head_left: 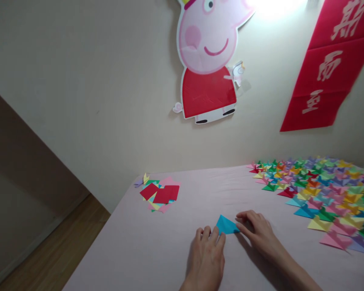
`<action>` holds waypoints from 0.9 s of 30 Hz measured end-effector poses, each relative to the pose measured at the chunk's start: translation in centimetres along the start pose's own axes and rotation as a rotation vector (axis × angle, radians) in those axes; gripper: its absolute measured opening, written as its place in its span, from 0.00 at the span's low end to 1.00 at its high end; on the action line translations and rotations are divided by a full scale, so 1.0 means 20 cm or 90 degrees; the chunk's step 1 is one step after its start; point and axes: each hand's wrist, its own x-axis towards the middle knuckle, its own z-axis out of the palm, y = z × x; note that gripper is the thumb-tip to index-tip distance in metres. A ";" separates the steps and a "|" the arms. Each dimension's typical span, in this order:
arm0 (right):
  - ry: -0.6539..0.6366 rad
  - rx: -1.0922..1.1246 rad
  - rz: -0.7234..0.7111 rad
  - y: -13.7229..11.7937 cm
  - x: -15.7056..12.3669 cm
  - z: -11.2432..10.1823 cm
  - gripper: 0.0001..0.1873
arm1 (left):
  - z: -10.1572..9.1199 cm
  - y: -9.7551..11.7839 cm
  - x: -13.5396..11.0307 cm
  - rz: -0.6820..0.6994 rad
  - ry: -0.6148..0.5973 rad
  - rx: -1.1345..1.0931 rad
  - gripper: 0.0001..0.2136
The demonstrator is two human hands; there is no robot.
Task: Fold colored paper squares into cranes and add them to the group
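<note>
A small blue sheet of origami paper (227,226), folded to a triangle-like shape, lies on the bed-like surface in front of me. My left hand (206,252) rests palm down at its left side, fingers spread, with fingertips touching the paper's left and lower edge. At the right corner is my right hand (257,232), its thumb touching or almost touching the paper. A gap shows between that thumb and the index finger, so this hand is open too. The undersides of both hands are hidden.
Flat paper sheets (166,194), red on top, lie in a pile at the back left beside small folded pieces (146,178). Many coloured folded paper shapes (327,198) cover the right side. A pink cartoon pig cutout (209,91) and red banner (324,81) hang on the wall.
</note>
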 end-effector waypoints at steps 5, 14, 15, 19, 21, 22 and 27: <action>-0.016 -0.084 -0.024 -0.14 -0.01 0.07 0.09 | 0.03 0.00 -0.01 -0.012 0.019 0.004 0.17; -0.063 -0.088 -0.001 -0.12 0.01 0.05 0.12 | 0.05 -0.06 -0.09 -0.084 0.082 -0.003 0.13; -0.065 -0.080 -0.007 -0.12 0.01 0.05 0.12 | 0.05 -0.07 -0.10 -0.090 0.090 0.000 0.13; -0.080 -0.038 -0.044 -0.08 -0.01 0.05 0.14 | 0.08 -0.09 -0.15 -0.087 0.112 0.008 0.14; -0.086 -0.026 -0.057 -0.07 -0.01 0.05 0.18 | 0.10 -0.09 -0.16 -0.082 0.121 0.000 0.17; -0.090 -0.021 -0.060 -0.07 -0.01 0.05 0.19 | 0.10 -0.09 -0.16 -0.082 0.125 -0.009 0.20; -0.109 0.042 -0.090 -0.10 -0.01 0.03 0.19 | 0.04 -0.03 -0.09 -0.098 0.115 -0.075 0.39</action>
